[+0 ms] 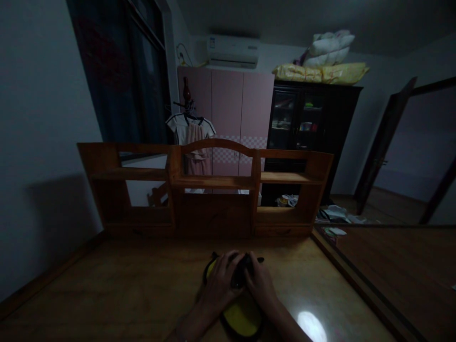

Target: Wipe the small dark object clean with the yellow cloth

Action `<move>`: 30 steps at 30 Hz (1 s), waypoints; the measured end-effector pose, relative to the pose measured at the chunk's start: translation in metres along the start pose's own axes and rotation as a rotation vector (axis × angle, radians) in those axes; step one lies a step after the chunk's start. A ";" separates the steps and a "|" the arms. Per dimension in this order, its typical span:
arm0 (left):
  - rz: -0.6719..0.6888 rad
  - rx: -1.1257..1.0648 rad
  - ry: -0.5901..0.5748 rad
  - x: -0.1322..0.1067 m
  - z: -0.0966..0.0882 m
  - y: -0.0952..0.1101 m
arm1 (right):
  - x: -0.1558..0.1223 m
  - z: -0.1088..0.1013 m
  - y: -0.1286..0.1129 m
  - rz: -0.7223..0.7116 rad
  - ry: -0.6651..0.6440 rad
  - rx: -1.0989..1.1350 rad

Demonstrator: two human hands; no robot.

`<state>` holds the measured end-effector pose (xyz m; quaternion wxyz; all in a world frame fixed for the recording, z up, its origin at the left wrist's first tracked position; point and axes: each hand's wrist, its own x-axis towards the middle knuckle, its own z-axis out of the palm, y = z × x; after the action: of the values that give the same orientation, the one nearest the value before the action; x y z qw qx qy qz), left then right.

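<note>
Low in the centre of a dim room, close together: a left hand (221, 280) and a right hand (261, 279), reaching in from the bottom edge of the frame. Fingers of both bent inward and closed around a small black object (238, 277); exact fingertip contact lost in shadow. Directly beneath, at bottom centre, partly covered by hands and forearms: a yellow item with black edging (244, 319), lying on a pale wooden tabletop (142, 278). Bright round reflection (311, 327) on the wood at lower right.

Across the middle of the frame, along the far edge of the tabletop: an open wooden shelf unit (213, 213). Behind, at upper centre: hanging clothes (178, 124), a pink wardrobe (227, 104) and a white air conditioner (233, 53). At upper right: a black cabinet (340, 121) under a yellow bundle (344, 72), then a dark door (383, 142), standing open. Dark curtained window (114, 71) at upper left.
</note>
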<state>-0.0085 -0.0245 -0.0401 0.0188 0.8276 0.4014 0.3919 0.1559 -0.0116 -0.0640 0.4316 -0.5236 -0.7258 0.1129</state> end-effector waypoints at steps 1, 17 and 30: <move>-0.005 -0.005 -0.002 0.000 0.000 0.000 | 0.000 -0.002 -0.002 0.004 -0.004 0.021; -0.217 -0.128 0.122 0.004 0.004 -0.002 | 0.001 -0.009 -0.024 0.037 -0.019 0.020; -0.328 -0.196 0.184 0.006 0.006 -0.011 | 0.026 -0.123 -0.103 -0.115 0.522 0.292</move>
<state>-0.0095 -0.0110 -0.0439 0.1258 0.7062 0.4907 0.4946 0.1774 -0.0682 0.0869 0.6799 -0.4256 -0.5948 0.0528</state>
